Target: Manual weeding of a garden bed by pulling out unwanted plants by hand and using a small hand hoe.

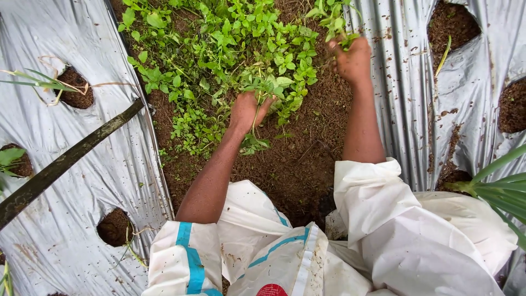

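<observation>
Small green weeds (219, 49) cover the brown soil strip (307, 159) between two sheets of silver plastic mulch. My left hand (247, 109) is closed around a clump of weed stems at the patch's near edge. My right hand (352, 60) is raised further away at the right, gripping a small bunch of pulled weeds (335, 22) with leaves sticking up above the fist. Both forearms reach out from rolled white sleeves.
Silver mulch sheet (71, 164) on the left has round planting holes (115, 226) with soil and thin seedlings. A dark pipe or stalk (66, 161) lies diagonally across it. The right sheet (405, 93) has holes too, and long green leaves (501, 189) enter at the right.
</observation>
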